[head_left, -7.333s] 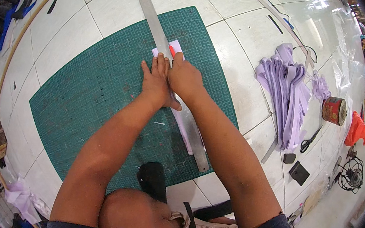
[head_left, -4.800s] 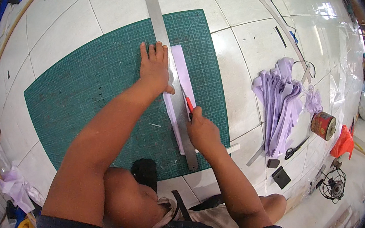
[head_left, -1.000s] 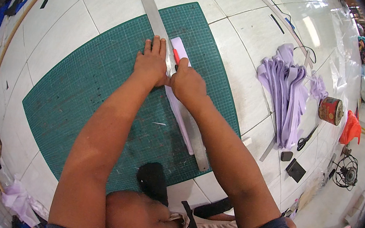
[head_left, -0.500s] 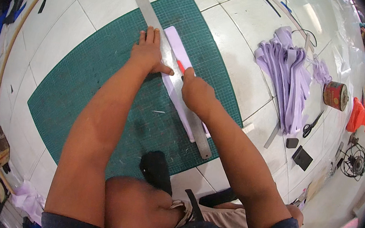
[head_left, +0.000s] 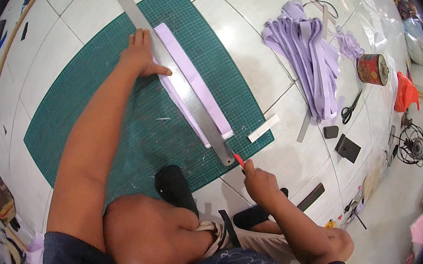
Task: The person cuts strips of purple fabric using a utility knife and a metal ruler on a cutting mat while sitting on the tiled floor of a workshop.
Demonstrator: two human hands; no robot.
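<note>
A long metal ruler (head_left: 200,114) lies diagonally over folded lilac fabric (head_left: 196,85) on a green cutting mat (head_left: 136,138). The fabric shows on both sides of the ruler. My left hand (head_left: 139,55) presses on the ruler's upper part, thumb spread across it and fingers stretched out along its left edge. Just past the ruler's near end, my right hand (head_left: 262,183) is closed round a red cutter (head_left: 238,159). The cutter's tip is close to the ruler's end corner, and its blade is too small to make out.
A bundle of lilac strips (head_left: 303,53) lies on the tiled floor at right, near black scissors (head_left: 350,108), a tin can (head_left: 372,68) and a black box (head_left: 348,148). A short pale bar (head_left: 263,128) rests on the mat's right corner. My black-socked foot (head_left: 176,185) touches its near edge.
My right hand has drawn the cutter down along the ruler, from beside my left hand to past the near end. The view has shifted; my left hand still holds down the ruler.
</note>
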